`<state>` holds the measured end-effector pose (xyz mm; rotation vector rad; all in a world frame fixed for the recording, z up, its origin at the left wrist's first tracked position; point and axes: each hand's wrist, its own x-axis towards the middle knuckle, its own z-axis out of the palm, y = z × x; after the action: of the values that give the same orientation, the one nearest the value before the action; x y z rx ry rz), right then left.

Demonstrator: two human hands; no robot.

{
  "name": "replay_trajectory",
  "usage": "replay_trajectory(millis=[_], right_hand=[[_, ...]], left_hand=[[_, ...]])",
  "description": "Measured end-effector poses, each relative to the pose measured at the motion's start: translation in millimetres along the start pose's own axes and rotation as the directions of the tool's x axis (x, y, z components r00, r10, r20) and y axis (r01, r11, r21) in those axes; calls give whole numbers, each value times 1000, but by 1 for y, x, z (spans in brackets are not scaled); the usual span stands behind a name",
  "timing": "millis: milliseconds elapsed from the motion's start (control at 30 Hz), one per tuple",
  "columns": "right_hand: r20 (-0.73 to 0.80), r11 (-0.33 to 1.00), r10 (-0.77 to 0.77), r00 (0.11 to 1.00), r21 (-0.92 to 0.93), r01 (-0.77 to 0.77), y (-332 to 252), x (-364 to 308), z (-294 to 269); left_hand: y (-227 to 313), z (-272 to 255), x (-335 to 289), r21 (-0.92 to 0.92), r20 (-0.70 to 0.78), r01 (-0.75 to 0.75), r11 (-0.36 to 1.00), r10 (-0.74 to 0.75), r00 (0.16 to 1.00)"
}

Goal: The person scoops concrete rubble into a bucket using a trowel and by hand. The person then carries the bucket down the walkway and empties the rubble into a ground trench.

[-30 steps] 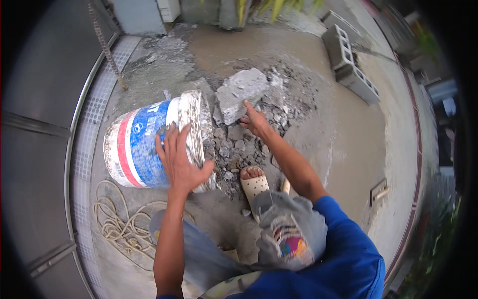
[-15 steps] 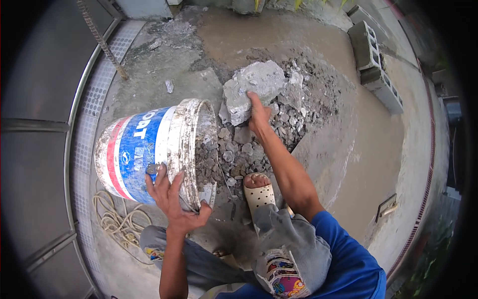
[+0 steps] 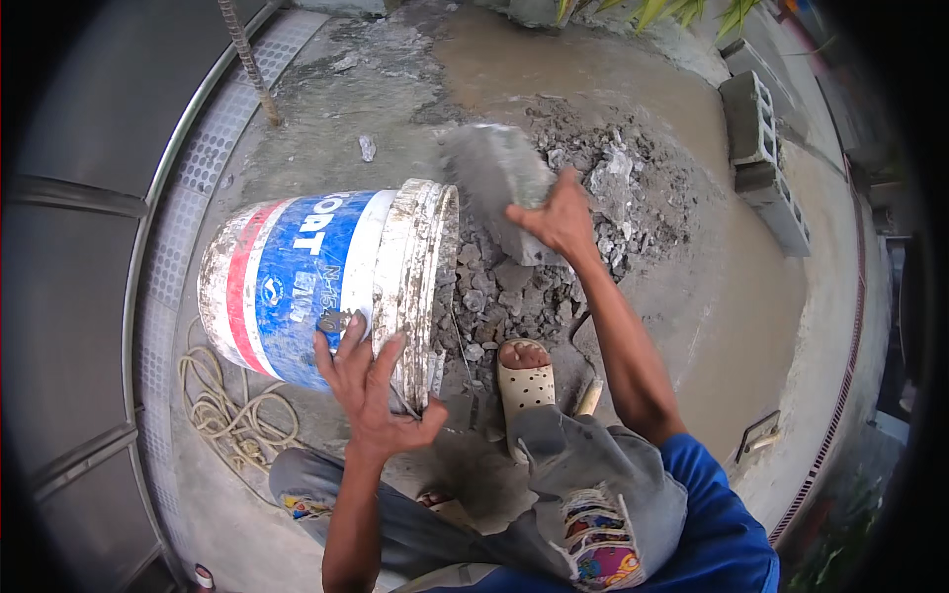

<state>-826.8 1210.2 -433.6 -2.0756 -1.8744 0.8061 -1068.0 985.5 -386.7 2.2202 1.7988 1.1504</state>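
A white, blue and red plastic bucket [image 3: 232,287], smeared with cement, lies on its side with its mouth turned right toward the rubble. My left hand [image 3: 371,390] grips it at the near side, fingers along the wall and thumb by the rim. Beyond the mouth, a big broken slab of concrete [image 3: 494,178] is tipped up on edge, partly blurred by motion. My right hand [image 3: 561,219] holds its right side, thumb on the broken edge and fingers mostly hidden. Grey rubble [image 3: 509,296] is heaped beneath and beside the slab; the inside of the bucket is hidden.
Coiled rope [image 3: 232,400] lies left of my legs. My sandalled foot [image 3: 524,376] stands at the rubble, beside a wooden handle [image 3: 589,397]. Hollow blocks [image 3: 751,119] line the right side near muddy water [image 3: 732,326]. A rebar rod [image 3: 249,59] stands at the far left by the metal door [image 3: 69,306].
My right hand has swung the slab from a flatter lie up onto its edge, shifting its own grip along the right side. The left hand stays on the bucket.
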Motion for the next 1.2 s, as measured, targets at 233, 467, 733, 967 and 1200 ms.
replay_trajectory(millis=[233,467,733,967,1200], right_hand=[[-70,954,-294,953,-83,288,-2,-1,25],[-148,885,-191,970,401,236,48,12,0],[-20,625,-44,999,780,43,62,30,31],[57,586,-153,987,809,44,-1,26,54],[203,638,-380,902,764,97,-93,74,136]], left_hand=[[2,-6,-11,-44,-87,34,998,-38,995],[-35,-86,-10,-241,-230,207,948,-263,937],[-125,-204,-60,-354,-343,415,838,-529,776],[-173,-234,-82,-670,-290,398,627,-714,638],[-190,-231,-55,-707,-210,419,569,-735,644]])
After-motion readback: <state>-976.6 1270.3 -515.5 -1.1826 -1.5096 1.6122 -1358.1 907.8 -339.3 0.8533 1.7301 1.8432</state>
